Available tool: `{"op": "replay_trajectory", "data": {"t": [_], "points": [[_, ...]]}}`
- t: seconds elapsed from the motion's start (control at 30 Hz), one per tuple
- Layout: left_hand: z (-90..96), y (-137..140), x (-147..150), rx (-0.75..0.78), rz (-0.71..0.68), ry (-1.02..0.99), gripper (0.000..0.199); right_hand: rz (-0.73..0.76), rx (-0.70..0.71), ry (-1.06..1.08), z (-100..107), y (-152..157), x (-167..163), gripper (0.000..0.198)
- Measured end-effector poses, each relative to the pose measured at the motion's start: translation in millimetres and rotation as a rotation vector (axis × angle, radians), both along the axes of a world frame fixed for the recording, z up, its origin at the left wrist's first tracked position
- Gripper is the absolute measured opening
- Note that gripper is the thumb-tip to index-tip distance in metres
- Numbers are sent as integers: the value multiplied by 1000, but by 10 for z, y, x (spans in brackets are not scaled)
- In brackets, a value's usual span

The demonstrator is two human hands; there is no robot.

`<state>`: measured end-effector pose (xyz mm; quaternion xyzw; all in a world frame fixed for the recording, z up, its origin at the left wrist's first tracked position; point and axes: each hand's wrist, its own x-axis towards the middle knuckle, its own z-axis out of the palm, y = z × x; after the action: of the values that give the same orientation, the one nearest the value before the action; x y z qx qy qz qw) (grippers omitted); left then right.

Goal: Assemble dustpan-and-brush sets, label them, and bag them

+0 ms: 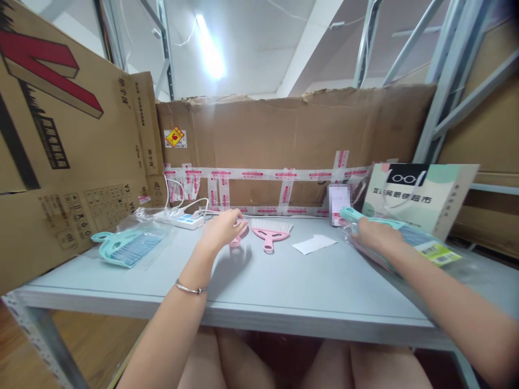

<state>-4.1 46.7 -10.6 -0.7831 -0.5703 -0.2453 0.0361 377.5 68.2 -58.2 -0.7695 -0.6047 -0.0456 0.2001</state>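
My left hand (222,229) reaches over the table, its fingers curled round a small pink dustpan (238,236) that it partly hides. Just right of it lies a pink hand brush (271,234) with white bristles, handle toward me. At the right, my right hand (375,237) is closed on a teal dustpan and brush set (409,232) in clear plastic wrapping, with a yellow-green label at one end. More wrapped items seem to lie beneath it. Another teal dustpan and brush set (132,246) rests on clear plastic at the left.
A white paper slip (315,244) lies right of the pink brush. Behind stand a power strip (180,219) with cables, a phone-like upright object (339,202) and a printed paper bag (421,194). Large cardboard (259,135) walls the back; a box (77,140) stands left.
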Motion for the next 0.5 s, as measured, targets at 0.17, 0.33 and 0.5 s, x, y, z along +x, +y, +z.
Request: {"op": "replay_trajectory", "data": {"t": [0.17, 0.33, 0.5], "points": [[19, -16, 13, 37, -37, -17, 19, -7, 151, -276, -47, 36, -16, 21], [11, -11, 29, 80, -53, -24, 19, 168, 401, -179, 114, -136, -447, 21], [-1, 2, 23, 106, -74, -37, 19, 290, 626, 179, 388, -158, -992, 28]]}}
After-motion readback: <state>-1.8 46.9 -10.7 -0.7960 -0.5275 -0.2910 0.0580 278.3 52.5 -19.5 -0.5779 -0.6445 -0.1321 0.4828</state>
